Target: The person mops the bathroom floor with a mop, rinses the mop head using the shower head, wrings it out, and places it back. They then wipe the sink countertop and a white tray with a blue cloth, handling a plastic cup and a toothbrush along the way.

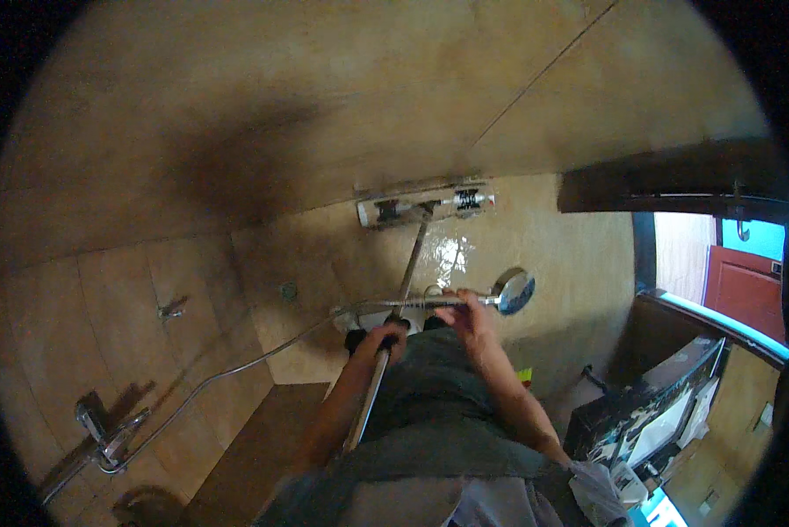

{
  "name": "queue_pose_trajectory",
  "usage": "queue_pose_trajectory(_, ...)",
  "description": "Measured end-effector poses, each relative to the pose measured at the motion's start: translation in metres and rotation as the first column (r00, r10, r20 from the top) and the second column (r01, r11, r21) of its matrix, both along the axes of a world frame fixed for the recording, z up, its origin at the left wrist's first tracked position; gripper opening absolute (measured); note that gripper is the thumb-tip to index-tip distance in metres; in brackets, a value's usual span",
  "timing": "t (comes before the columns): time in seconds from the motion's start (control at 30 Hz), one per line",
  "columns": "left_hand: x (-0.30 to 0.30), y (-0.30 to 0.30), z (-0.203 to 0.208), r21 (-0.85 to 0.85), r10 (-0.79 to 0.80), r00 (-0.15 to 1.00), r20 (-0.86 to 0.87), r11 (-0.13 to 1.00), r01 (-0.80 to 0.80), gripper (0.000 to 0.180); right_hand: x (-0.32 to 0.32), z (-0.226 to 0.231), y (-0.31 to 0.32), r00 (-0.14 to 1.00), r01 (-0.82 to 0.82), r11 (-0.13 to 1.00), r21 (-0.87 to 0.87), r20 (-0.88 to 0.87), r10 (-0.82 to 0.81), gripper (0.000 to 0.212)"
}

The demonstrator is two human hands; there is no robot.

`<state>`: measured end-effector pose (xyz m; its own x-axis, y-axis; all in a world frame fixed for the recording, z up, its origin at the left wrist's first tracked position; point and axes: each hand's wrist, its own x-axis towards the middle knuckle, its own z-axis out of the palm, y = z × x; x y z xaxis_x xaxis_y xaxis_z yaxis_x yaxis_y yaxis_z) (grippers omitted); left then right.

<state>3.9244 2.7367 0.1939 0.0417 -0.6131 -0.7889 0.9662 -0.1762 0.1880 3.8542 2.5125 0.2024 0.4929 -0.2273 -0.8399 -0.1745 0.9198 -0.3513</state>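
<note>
My left hand (385, 341) is wrapped round the metal pole of a flat mop (414, 250). The mop's long white head (425, 206), with dark patches, lies on the floor along the foot of the far wall. My right hand (469, 318) grips the handle of a hand shower (515, 292), whose round chrome head points to the right. The shower crosses in front of the mop pole. From its handle a metal hose (267, 354) runs left and down to a wall mixer tap (109, 439). No water stream from the shower can be made out.
A wet, shiny patch (447, 259) lies on the tan floor below the mop head. Left of it is a round floor drain (287, 290). A small tap (173, 307) juts from the left wall. At right stand a dark-edged washbasin counter (653, 408) and a doorway with a red door (745, 290).
</note>
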Motion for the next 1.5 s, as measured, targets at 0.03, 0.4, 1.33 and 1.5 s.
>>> queue_pose_trajectory(0.03, -0.002, 0.004, 0.002, -0.028, 0.031, 0.999, -0.041, 0.999, -0.032, 0.021, -0.003, -0.002, -0.004, 1.0, 0.008, 1.0, -0.017, 0.022, -0.008, 0.027)
queue_pose_trajectory(0.4, 0.015, -0.011, -0.069, -0.201, -0.014, 0.977, -0.215, 0.979, -0.03, 0.018, -0.052, -0.029, -0.076, 0.937, 0.342, 0.931, -0.125, -0.03, -0.348, 0.02)
queue_pose_trajectory(1.33, 0.006, 0.006, -0.008, -0.345, 0.017, 1.0, -0.024, 0.938, -0.024, 0.026, -0.025, 0.001, -0.057, 0.946, 0.294, 0.88, -0.373, -0.021, -0.324, 0.02)
queue_pose_trajectory(1.5, 0.006, 0.019, -0.018, -0.218, 0.067, 0.961, -0.267, 0.967, -0.129, 0.02, -0.034, -0.002, -0.059, 0.951, 0.287, 0.872, -0.397, 0.006, -0.31, 0.021)
